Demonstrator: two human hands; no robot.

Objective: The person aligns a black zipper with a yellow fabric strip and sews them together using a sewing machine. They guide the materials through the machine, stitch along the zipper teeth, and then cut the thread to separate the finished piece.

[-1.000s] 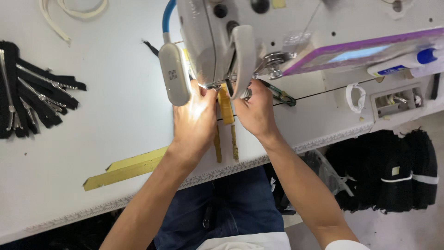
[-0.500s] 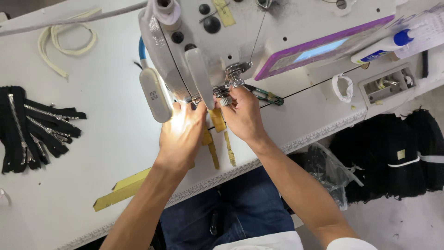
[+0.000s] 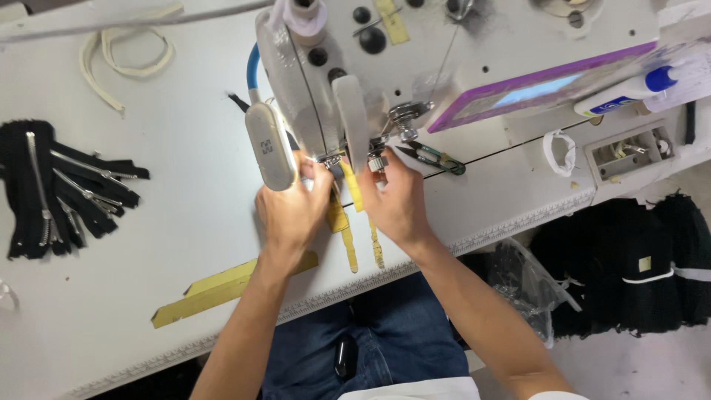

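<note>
Yellow zipper tape [image 3: 348,237] is pinned between the two hands directly under the needle area of the white sewing machine [image 3: 415,59]. The left hand [image 3: 290,211] is pressed down on the tape's left side, fingers curled together against the machine bed beside the grey lamp housing [image 3: 268,147]; whether the tape is pinched or only held flat cannot be told, since the fingertips are hidden. The right hand [image 3: 396,204] is set just to the right of the tape, its fingers drawn up near the presser foot [image 3: 376,161], touching or nearly touching the strip's upper end.

From these grips the tape is seen to run toward the person: its long axis lies roughly front to back, tilted slightly, with the far end under the foot and the near ends, split into two strands, pointing at the table's edge [image 3: 415,259]. Both hands are about equally near; the left covers more of it.

Further out, a second yellow strip [image 3: 222,289] lies flat by the left forearm, angled across the table. Black zippers [image 3: 63,189] are heaped well apart at the left, and small snips [image 3: 437,157] rest just beyond the right hand.
</note>
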